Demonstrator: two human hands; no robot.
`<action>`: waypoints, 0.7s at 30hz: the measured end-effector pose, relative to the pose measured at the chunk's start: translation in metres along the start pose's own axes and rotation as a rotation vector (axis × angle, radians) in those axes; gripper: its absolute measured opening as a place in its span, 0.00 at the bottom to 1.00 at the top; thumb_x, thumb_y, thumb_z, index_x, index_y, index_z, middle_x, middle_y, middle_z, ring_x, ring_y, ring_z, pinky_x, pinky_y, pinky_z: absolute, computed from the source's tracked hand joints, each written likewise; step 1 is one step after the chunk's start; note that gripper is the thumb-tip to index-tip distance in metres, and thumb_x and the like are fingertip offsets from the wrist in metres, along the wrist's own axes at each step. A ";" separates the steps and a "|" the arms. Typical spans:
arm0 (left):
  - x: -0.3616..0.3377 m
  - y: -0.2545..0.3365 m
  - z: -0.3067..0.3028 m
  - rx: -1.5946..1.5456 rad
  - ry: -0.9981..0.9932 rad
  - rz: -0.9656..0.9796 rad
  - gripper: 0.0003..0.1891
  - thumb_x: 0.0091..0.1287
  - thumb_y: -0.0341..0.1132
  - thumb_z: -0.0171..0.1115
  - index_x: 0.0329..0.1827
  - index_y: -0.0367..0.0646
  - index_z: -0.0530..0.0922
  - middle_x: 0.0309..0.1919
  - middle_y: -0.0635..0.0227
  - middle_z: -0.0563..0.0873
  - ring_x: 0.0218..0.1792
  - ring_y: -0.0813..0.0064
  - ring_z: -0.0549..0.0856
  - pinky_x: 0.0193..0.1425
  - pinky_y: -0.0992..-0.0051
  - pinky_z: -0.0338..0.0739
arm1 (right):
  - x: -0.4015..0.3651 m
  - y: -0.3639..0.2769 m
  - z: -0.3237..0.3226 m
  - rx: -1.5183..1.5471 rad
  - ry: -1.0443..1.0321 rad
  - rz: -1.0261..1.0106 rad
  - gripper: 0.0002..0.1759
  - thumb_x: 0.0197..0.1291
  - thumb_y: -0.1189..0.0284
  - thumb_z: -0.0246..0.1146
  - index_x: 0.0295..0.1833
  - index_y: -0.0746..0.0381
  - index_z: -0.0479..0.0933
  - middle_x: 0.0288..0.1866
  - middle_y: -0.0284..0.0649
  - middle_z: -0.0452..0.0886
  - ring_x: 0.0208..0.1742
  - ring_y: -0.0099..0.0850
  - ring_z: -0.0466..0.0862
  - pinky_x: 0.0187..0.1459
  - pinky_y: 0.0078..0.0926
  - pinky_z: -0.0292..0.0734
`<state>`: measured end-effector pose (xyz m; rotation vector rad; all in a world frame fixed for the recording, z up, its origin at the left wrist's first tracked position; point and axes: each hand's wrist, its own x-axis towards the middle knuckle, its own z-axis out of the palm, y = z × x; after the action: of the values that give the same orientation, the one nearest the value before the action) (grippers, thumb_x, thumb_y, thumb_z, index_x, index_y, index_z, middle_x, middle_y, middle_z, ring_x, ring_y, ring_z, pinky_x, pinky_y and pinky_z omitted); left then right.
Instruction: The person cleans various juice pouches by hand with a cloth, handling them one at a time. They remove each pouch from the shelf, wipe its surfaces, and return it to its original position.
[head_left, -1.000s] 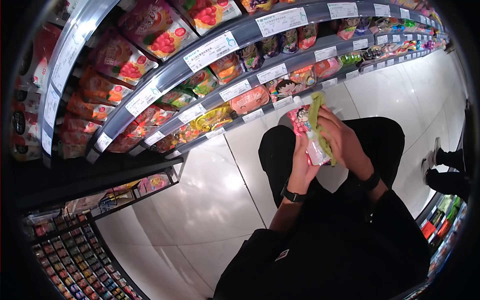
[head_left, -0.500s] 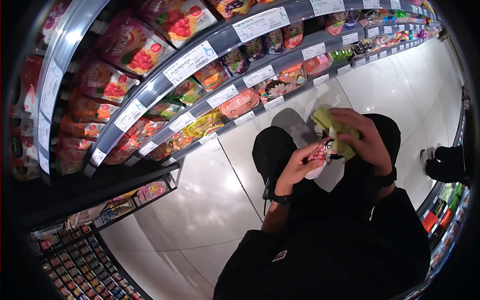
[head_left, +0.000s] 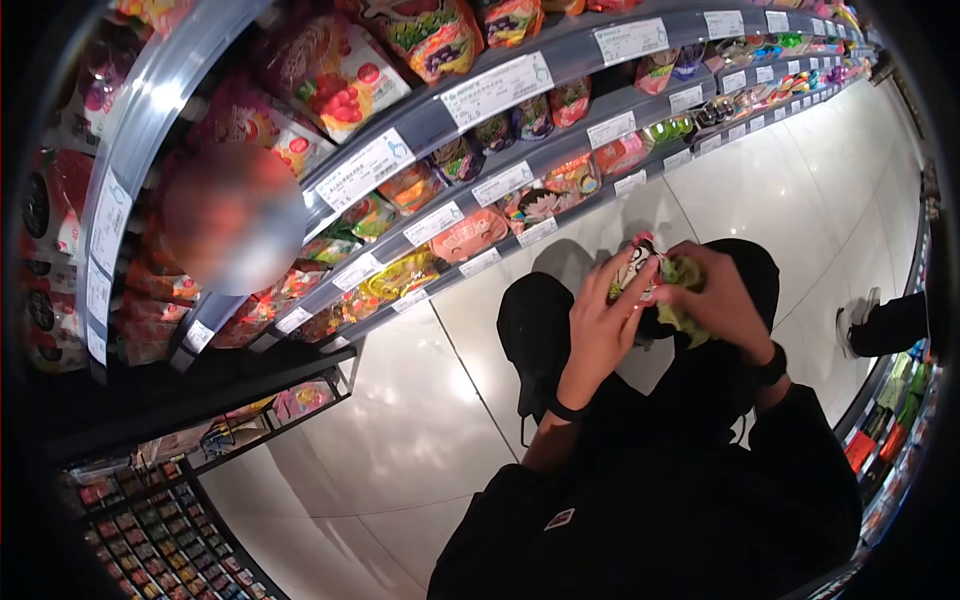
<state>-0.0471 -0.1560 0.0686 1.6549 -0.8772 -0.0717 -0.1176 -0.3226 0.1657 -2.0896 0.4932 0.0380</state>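
A small pouch (head_left: 636,268) with a cartoon figure on it is held in my left hand (head_left: 601,315), whose fingers lie around and over it. My right hand (head_left: 716,295) grips a yellow-green cloth (head_left: 682,318) right beside the pouch, its fingertips close to the left fingers. Part of the pouch is hidden under the fingers. Both hands are above my bent knees, a short way from the lowest shelf.
Curved shelves (head_left: 440,225) with price tags and colourful snack pouches run across the top and left. A low black rack (head_left: 270,425) stands at the lower left. At the right edge are another person's leg and shoe (head_left: 856,323) on the tiled floor (head_left: 400,420).
My left hand has turned and spread its fingers over the pouch, which has moved up. My right hand has come lower with the cloth. The view has shifted slightly.
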 end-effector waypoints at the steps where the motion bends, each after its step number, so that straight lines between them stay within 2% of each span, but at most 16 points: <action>1: 0.006 -0.004 0.008 0.099 0.029 0.081 0.30 0.57 0.23 0.71 0.66 0.51 0.83 0.68 0.55 0.78 0.60 0.49 0.81 0.62 0.59 0.79 | 0.005 -0.009 -0.001 -0.051 0.014 0.053 0.22 0.61 0.63 0.74 0.51 0.69 0.80 0.34 0.47 0.86 0.36 0.27 0.85 0.42 0.29 0.80; 2: 0.012 -0.008 0.016 0.201 0.061 0.160 0.29 0.56 0.24 0.73 0.65 0.49 0.83 0.68 0.53 0.78 0.61 0.47 0.80 0.64 0.57 0.78 | 0.012 -0.004 -0.005 -0.052 0.017 0.043 0.22 0.61 0.63 0.74 0.51 0.69 0.80 0.34 0.47 0.86 0.36 0.27 0.85 0.42 0.29 0.80; 3: 0.023 -0.010 0.018 0.247 0.041 0.172 0.30 0.53 0.26 0.76 0.63 0.48 0.82 0.70 0.52 0.75 0.66 0.46 0.77 0.67 0.55 0.75 | 0.022 0.003 -0.008 -0.014 0.061 0.023 0.23 0.61 0.63 0.74 0.51 0.70 0.80 0.34 0.47 0.86 0.36 0.27 0.85 0.43 0.29 0.80; 4: 0.034 -0.011 0.022 0.258 0.048 0.175 0.30 0.53 0.26 0.76 0.63 0.48 0.82 0.70 0.52 0.75 0.66 0.46 0.77 0.67 0.55 0.75 | 0.033 0.006 -0.012 0.027 0.101 0.003 0.23 0.61 0.63 0.74 0.51 0.70 0.80 0.34 0.48 0.86 0.35 0.28 0.85 0.43 0.29 0.80; 6: 0.058 -0.014 0.029 0.161 0.060 0.070 0.35 0.50 0.30 0.80 0.66 0.48 0.79 0.71 0.52 0.73 0.70 0.47 0.73 0.69 0.55 0.73 | 0.060 0.017 -0.031 0.052 0.060 0.000 0.21 0.63 0.64 0.73 0.51 0.72 0.80 0.37 0.48 0.87 0.38 0.29 0.85 0.45 0.28 0.80; 8: 0.084 -0.036 0.039 -0.263 0.174 0.011 0.48 0.48 0.32 0.85 0.74 0.42 0.69 0.70 0.56 0.74 0.70 0.60 0.74 0.67 0.61 0.74 | 0.094 0.042 -0.053 0.098 0.113 -0.122 0.19 0.65 0.67 0.72 0.52 0.72 0.80 0.41 0.48 0.87 0.42 0.29 0.85 0.48 0.28 0.79; 10: 0.111 -0.055 0.042 -0.465 0.148 -0.219 0.47 0.53 0.30 0.83 0.76 0.39 0.65 0.64 0.59 0.80 0.64 0.66 0.79 0.63 0.66 0.75 | 0.132 0.051 -0.074 0.102 0.138 -0.255 0.19 0.65 0.67 0.73 0.53 0.71 0.81 0.46 0.47 0.87 0.47 0.28 0.84 0.53 0.29 0.78; 11: 0.123 -0.073 0.045 -0.389 0.133 -0.249 0.38 0.58 0.28 0.79 0.73 0.39 0.70 0.57 0.62 0.86 0.55 0.71 0.85 0.57 0.72 0.77 | 0.150 0.057 -0.083 0.112 0.134 -0.268 0.19 0.65 0.67 0.73 0.52 0.71 0.81 0.46 0.46 0.87 0.47 0.28 0.84 0.53 0.29 0.78; 12: 0.136 -0.089 0.052 -0.241 0.151 -0.256 0.31 0.58 0.27 0.77 0.66 0.39 0.78 0.45 0.61 0.88 0.47 0.69 0.87 0.54 0.71 0.80 | 0.166 0.054 -0.090 0.121 0.130 -0.282 0.19 0.64 0.67 0.73 0.52 0.71 0.81 0.45 0.46 0.87 0.47 0.27 0.84 0.54 0.28 0.77; 14: 0.163 -0.089 0.058 -0.108 0.158 -0.261 0.23 0.59 0.26 0.76 0.59 0.37 0.83 0.46 0.59 0.89 0.42 0.71 0.87 0.46 0.70 0.80 | 0.200 0.059 -0.095 0.134 0.158 -0.315 0.18 0.64 0.68 0.74 0.51 0.71 0.82 0.45 0.45 0.87 0.46 0.26 0.84 0.52 0.28 0.78; 15: 0.174 -0.094 0.063 -0.102 0.160 -0.265 0.23 0.59 0.26 0.76 0.59 0.37 0.83 0.46 0.59 0.89 0.42 0.71 0.87 0.46 0.70 0.80 | 0.213 0.062 -0.097 0.145 0.189 -0.354 0.17 0.63 0.68 0.74 0.50 0.70 0.82 0.44 0.44 0.87 0.44 0.26 0.83 0.50 0.27 0.78; 17: 0.195 -0.102 0.074 -0.096 0.286 -0.320 0.18 0.61 0.24 0.75 0.55 0.35 0.84 0.38 0.60 0.91 0.34 0.77 0.88 0.40 0.76 0.81 | 0.229 0.066 -0.105 0.139 0.217 -0.264 0.17 0.63 0.69 0.74 0.49 0.69 0.82 0.43 0.43 0.87 0.42 0.25 0.83 0.48 0.27 0.79; 18: 0.203 -0.106 0.078 -0.090 0.292 -0.318 0.18 0.61 0.24 0.75 0.55 0.35 0.84 0.38 0.60 0.91 0.34 0.77 0.88 0.40 0.76 0.81 | 0.236 0.066 -0.108 0.127 0.249 -0.172 0.16 0.62 0.69 0.74 0.48 0.69 0.82 0.42 0.42 0.87 0.40 0.24 0.83 0.47 0.26 0.79; 19: 0.210 -0.109 0.082 0.004 0.379 -0.273 0.17 0.61 0.23 0.75 0.53 0.34 0.85 0.35 0.60 0.91 0.33 0.77 0.89 0.40 0.76 0.82 | 0.240 0.064 -0.104 0.164 0.332 -0.313 0.14 0.61 0.72 0.74 0.48 0.68 0.82 0.38 0.41 0.87 0.36 0.23 0.84 0.43 0.26 0.80; 20: 0.216 -0.113 0.086 0.098 0.465 -0.226 0.15 0.60 0.22 0.75 0.50 0.33 0.86 0.33 0.60 0.91 0.32 0.77 0.89 0.39 0.76 0.82 | 0.242 0.064 -0.102 0.168 0.328 -0.318 0.14 0.61 0.72 0.74 0.48 0.68 0.82 0.38 0.41 0.87 0.36 0.23 0.84 0.43 0.26 0.80; 21: 0.222 -0.109 0.088 0.075 0.480 -0.288 0.10 0.60 0.21 0.75 0.44 0.32 0.87 0.35 0.58 0.92 0.35 0.76 0.90 0.41 0.76 0.82 | 0.244 0.065 -0.099 0.176 0.413 -0.283 0.14 0.61 0.73 0.73 0.49 0.68 0.81 0.38 0.40 0.87 0.36 0.23 0.84 0.42 0.26 0.80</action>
<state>0.1228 -0.3537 0.0379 1.7562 -0.2796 0.1572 0.0660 -0.5152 0.1134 -1.9755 0.4217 -0.5909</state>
